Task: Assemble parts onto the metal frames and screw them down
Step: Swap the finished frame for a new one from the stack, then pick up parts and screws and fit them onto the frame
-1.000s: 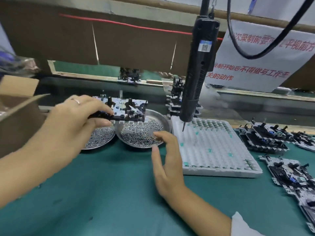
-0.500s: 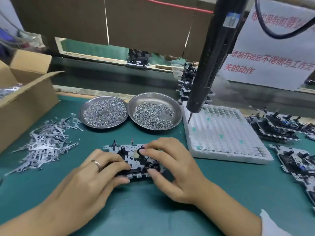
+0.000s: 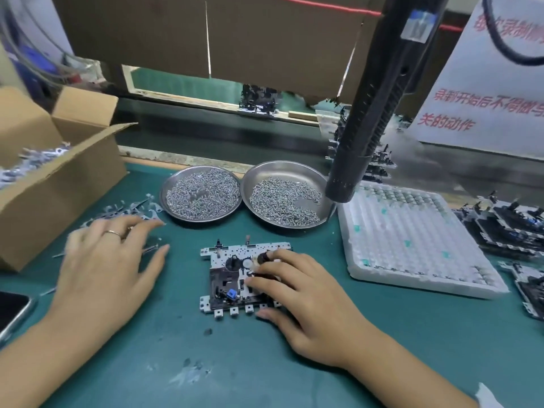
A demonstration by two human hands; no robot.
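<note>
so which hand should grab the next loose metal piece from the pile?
Left. The left hand is open over the metal pieces, while the right hand rests on the frame.

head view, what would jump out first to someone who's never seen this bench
Probably the big black electric screwdriver hanging over the bench at upper right, its tip above the white tray. Next, the two steel dishes of screws side by side at the back of the green mat. In front of them the right hand rests on the metal frame, while the left hand reaches over a pile of small metal parts beside the cardboard box.
</note>
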